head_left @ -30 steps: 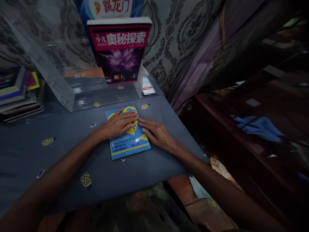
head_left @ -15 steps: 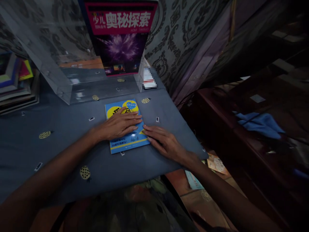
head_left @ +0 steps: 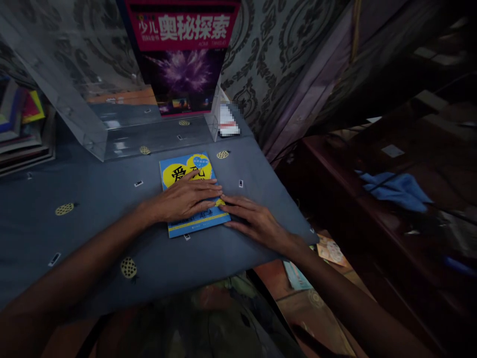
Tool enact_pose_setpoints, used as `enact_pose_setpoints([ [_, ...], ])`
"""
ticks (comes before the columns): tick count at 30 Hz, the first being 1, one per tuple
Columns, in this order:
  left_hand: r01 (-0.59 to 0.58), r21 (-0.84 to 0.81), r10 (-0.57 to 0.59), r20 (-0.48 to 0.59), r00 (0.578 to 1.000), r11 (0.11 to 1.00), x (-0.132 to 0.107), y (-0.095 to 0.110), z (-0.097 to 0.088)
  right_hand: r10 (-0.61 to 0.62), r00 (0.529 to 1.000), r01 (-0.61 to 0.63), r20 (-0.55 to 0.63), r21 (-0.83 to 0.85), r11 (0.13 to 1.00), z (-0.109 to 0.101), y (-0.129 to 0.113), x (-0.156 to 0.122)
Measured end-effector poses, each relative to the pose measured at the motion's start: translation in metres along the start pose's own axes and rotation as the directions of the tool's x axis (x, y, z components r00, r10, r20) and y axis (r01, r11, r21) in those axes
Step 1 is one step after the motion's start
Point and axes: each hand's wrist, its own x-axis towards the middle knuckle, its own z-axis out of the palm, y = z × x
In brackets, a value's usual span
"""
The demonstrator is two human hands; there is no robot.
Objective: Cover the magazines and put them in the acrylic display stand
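Note:
A thin blue book [head_left: 186, 229] with a yellow heart and black characters on its cover lies closed on the table. Across the middle of the cover rests my left hand [head_left: 188, 197], palm down with its fingers stretched out to the right. My right hand [head_left: 255, 219] lies at the book's right edge, fingers extended, their tips touching the cover near the tips of my left hand. Part of the cover is hidden beneath both hands.
Behind the book stands a clear acrylic stand [head_left: 100, 139], with a magenta and black book [head_left: 182, 74] upright in it. Stacked books [head_left: 28, 139] sit at the left. Right of the table [head_left: 261, 258] is a dark red piece of furniture [head_left: 335, 184] with a blue cloth [head_left: 398, 191].
My left hand has slid slightly right and down over the cover, showing more of the heart's characters. My right fingertips now reach a little further onto the book. The view has shifted slightly.

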Motion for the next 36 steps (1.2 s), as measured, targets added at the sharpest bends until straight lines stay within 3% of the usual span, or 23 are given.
enact_pose_setpoints([
  [7, -0.053, -0.007, 0.054, 0.048, 0.997, 0.999, -0.002, 0.006, -0.005, -0.077, 0.994, 0.071, -0.078, -0.078, 0.994, 0.002, -0.005, -0.003],
  [20, -0.109, 0.007, 0.109, 0.043, 0.993, 0.994, -0.008, 0.026, -0.001, -0.106, 0.989, 0.087, -0.098, -0.184, 0.979, 0.0, -0.01, -0.003],
  [26, -0.182, 0.044, 0.182, 0.003, 0.983, 0.982, -0.013, 0.035, 0.008, -0.139, 0.979, 0.131, -0.15, -0.062, 0.989, -0.004, -0.013, 0.001],
  [36, -0.213, 0.208, 0.209, 0.039, 0.977, 0.955, -0.02, 0.05, 0.017, -0.06, 0.977, 0.058, -0.204, -0.016, 0.998, -0.011, -0.021, 0.004],
])
